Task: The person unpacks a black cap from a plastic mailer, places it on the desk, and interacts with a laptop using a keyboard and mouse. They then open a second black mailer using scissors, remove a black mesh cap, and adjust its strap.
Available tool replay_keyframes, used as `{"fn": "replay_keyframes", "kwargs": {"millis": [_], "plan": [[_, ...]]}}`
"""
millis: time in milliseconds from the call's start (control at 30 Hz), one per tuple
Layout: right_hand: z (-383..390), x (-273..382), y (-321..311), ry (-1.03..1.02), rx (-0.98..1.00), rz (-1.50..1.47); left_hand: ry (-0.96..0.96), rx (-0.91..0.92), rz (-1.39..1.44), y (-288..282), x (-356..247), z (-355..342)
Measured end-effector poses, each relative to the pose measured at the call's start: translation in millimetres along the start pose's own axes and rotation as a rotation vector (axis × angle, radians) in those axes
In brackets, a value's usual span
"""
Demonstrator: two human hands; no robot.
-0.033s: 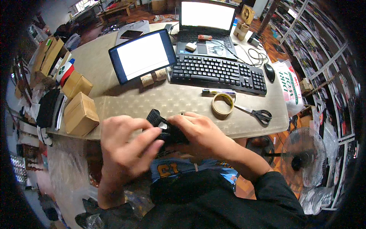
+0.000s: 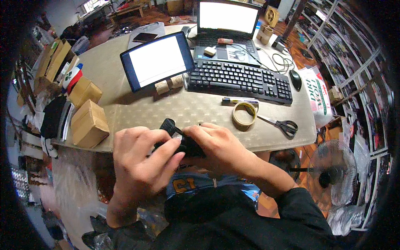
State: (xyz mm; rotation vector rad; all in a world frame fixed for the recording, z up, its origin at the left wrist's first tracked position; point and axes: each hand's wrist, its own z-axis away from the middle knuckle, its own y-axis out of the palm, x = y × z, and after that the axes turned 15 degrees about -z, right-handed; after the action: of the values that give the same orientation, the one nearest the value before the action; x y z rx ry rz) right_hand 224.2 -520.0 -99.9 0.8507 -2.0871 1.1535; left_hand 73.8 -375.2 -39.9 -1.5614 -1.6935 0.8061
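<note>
Just off the near table edge, a black object [image 2: 168, 124] sits between my hands. It has a ribbed-looking end and a small white patch, and its kind is hard to make out. My right hand [image 2: 221, 143] is closed around its right side, knuckles up. My left hand [image 2: 143, 154] pinches at its left side, thumb and forefinger close together beside the white patch. Most of the object is hidden behind the fingers and against my dark clothing.
Beyond my hands, a roll of tape [image 2: 244, 115], scissors [image 2: 286, 127] and a pen [image 2: 240, 100] lie near a keyboard [image 2: 239, 81]. A tablet [image 2: 157, 60] leans on cardboard rolls, with a laptop [image 2: 227, 21] behind. Cardboard boxes [image 2: 90, 124] stand left; a fan [image 2: 327, 177] is right.
My left hand has moved slightly, its fingers coming closer against the black object. My right hand keeps its hold in nearly the same place.
</note>
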Motion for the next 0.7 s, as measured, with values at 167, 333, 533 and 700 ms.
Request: {"fn": "replay_keyframes", "kwargs": {"millis": [167,333,533,700], "plan": [[-2.3,2.6,9.9,-0.025,-0.049,0.069,-0.085,0.058,-0.183,-4.8,-13.6,-10.2],[-4.5,10.3,10.3,-0.098,-0.042,0.164,-0.021,0.135,-0.219,-10.2,-10.6,-15.2],[-4.1,6.9,14.3,-0.159,-0.05,0.252,0.089,0.213,-0.296,-17.6,-10.3,-24.3],[-4.0,11.2,7.6,-0.155,0.009,0.249,0.143,0.33,-0.313,-16.4,-3.3,-30.5]]}}
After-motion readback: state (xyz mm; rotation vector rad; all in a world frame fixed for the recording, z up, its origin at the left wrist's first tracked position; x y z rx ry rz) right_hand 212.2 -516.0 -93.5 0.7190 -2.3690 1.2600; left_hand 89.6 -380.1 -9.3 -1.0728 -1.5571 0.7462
